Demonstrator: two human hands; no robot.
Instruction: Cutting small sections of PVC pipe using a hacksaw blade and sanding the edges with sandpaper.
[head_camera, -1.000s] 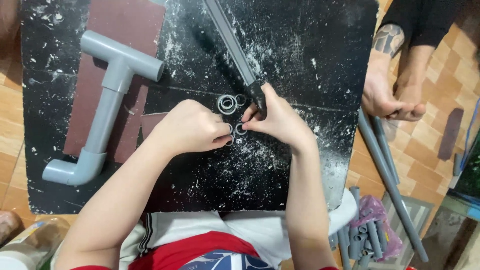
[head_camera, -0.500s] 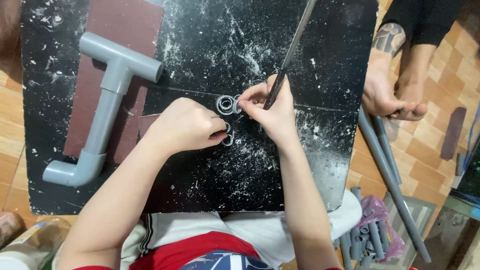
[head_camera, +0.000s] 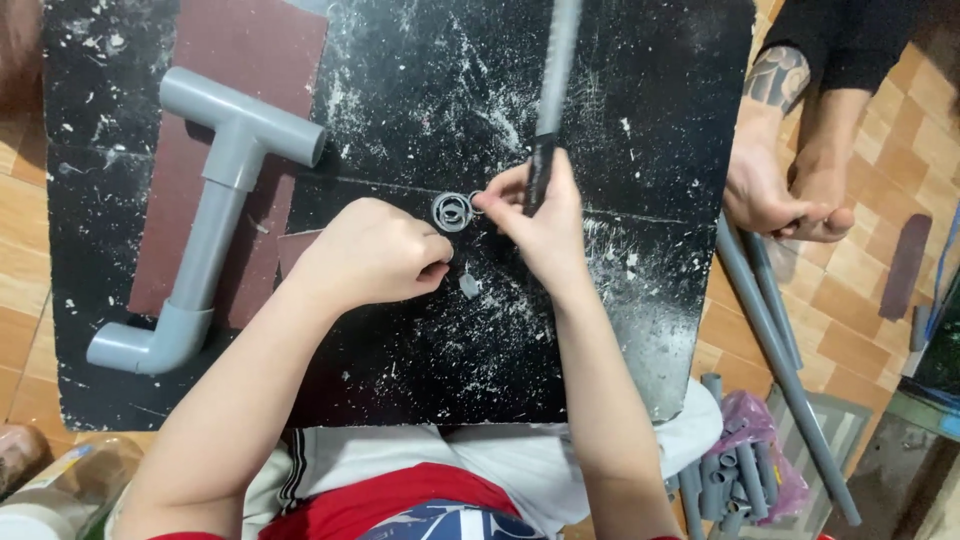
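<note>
**Grey plastic rings under your hands on the black board**

You are working over a small cluster of grey plastic rings lying flat on the black, white-speckled board, near its middle. The rings are looking like short slices of pipe, round and hollow, one seeming to sit inside or against another; how many there are is hard to tell. A smaller grey scrap is lying just below them, its shape unclear.

Your right hand is gripping the dark handle of a long grey saw-like tool, fingers wrapped closed around it, fingertips reaching to the edge of the rings. The blade is blurring and running off the top of the view.

Your left hand is curling into a loose fist just beside the rings, thumb and forefinger pinched together; whether anything is held between them is hidden.

A grey pipe assembly with a tee and an elbow is lying well to the left on a reddish-brown sheet. At the right edge another person's hands are holding long grey pipes, cut off below.
</note>
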